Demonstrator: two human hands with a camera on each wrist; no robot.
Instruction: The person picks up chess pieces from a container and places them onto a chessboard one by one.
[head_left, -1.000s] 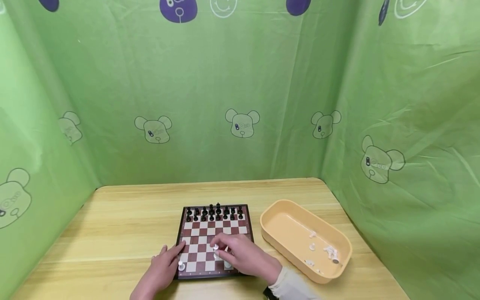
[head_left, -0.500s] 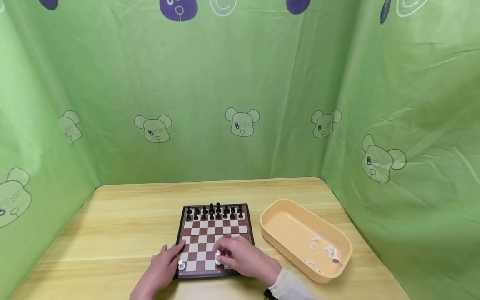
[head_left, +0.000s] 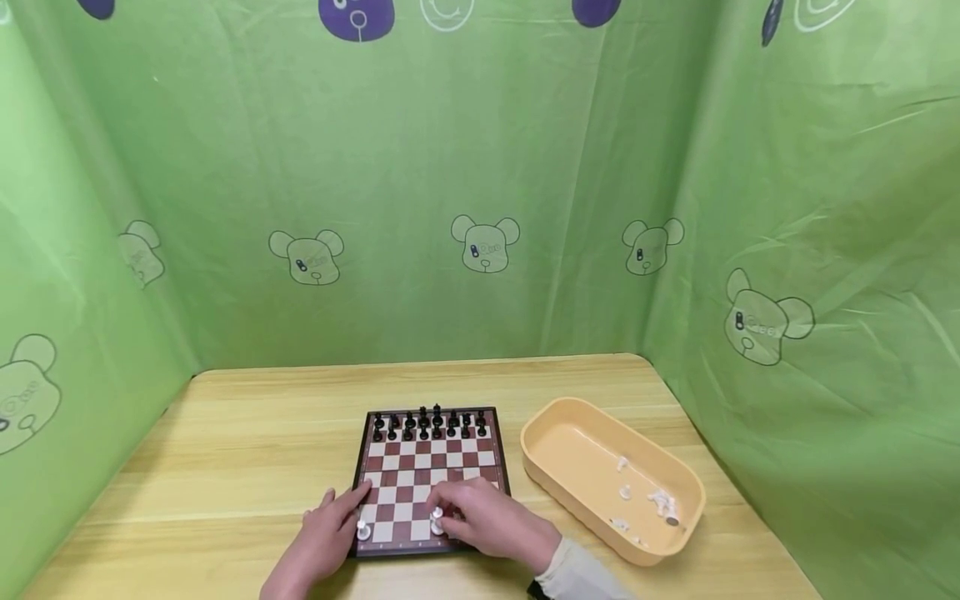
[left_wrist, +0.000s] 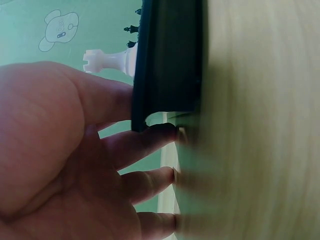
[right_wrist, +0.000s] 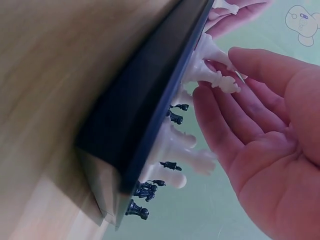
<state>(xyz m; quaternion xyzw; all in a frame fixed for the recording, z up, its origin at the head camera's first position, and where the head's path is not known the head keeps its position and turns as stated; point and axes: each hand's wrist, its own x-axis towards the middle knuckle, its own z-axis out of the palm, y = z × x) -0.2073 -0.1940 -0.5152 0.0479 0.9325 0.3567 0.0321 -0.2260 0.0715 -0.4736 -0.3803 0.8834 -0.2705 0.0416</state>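
My right hand (head_left: 497,523) pinches a white chess piece (head_left: 437,523) low over the near rows of the chessboard (head_left: 405,548). In the right wrist view its thumb meets the upper part of a white piece (right_wrist: 214,54). Another white piece (right_wrist: 220,81) stands close by the fingertips; I cannot tell its kind. My left hand (head_left: 324,533) rests at the board's left edge, thumb against the board and fingers stretched onto the table. A white rook (head_left: 363,530) stands upright near that thumb. Black chess pieces (head_left: 423,423) fill the two far rows.
An orange tray (head_left: 540,467) sits right of the board, with several loose white pieces (head_left: 660,502) at its near end. A white rook (right_wrist: 200,161) and pawns are on the board's near right, behind my right hand. Green curtains (head_left: 420,167) surround the table.
My right hand has shifted slightly toward the near edge, bringing its white piece lower onto the board. My left hand stays in place.
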